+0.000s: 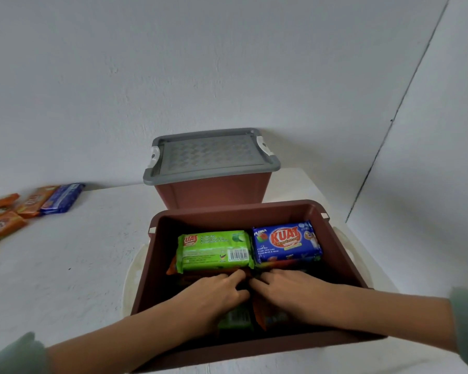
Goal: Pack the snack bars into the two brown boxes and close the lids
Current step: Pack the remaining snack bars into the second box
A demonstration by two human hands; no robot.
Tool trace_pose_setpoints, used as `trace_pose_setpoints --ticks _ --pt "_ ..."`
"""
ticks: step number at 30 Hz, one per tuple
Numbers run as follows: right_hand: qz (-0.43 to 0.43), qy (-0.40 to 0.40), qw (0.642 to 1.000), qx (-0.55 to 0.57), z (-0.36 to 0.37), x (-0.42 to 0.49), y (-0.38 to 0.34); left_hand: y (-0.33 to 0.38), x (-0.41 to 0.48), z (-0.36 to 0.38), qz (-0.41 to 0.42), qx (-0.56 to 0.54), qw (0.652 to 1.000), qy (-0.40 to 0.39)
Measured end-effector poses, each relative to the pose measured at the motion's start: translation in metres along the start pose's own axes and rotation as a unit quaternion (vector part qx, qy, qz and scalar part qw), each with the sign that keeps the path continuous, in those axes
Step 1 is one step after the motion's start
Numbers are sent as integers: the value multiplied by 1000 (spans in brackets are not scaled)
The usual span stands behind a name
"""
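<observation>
Near box: an open brown box (343,255) stands on the white table (65,265), snack bars stacked inside.
Green pack (214,251): lies on top at the back left, red "KUAT" logo, a barcode, and small print too fine to read.
Blue pack (287,242): just beside the green one, big "KUAT" lettering.
Left hand (214,292): inside the box, fingers bent onto the bars in the middle; I cannot tell whether it grips one.
Right hand (289,290): fingertips close to the left's, bent the same way; grip unclear.
Far box (211,193): behind, its grey lid (211,155) on.
Loose bars: orange bars (3,225) and a blue bar (62,198) lie far left, writing blurred.
</observation>
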State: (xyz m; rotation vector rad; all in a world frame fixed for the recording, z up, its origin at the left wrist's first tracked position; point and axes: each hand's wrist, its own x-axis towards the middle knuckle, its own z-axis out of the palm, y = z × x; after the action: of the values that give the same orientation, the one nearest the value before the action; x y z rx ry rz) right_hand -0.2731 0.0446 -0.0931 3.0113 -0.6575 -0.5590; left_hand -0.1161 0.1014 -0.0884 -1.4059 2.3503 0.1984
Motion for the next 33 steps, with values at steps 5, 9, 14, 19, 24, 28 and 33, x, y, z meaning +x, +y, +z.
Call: trace_pose_setpoints --ticks 5,9,14,19,24,28,33 --pt "-1 -9 1000 -30 -1 3 -1 -1 3 -6 0 6 1000 29" --pt "2 -6 999 -49 -3 2 1 -3 4 -6 20 8 1000 17" --pt "-11 -18 998 -67 1 6 1 -2 11 12 44 123 991 18" --pt "4 -48 995 -83 -3 8 -2 10 16 -1 -4 116 993 -15" --pt "5 -66 996 -67 -6 7 -1 8 13 -5 -99 44 993 -34" --pt "7 -49 996 -69 -1 9 0 7 15 -9 -82 52 994 -47" --pt "42 91 995 -3 21 14 -2 6 17 -8 -89 23 994 -55"
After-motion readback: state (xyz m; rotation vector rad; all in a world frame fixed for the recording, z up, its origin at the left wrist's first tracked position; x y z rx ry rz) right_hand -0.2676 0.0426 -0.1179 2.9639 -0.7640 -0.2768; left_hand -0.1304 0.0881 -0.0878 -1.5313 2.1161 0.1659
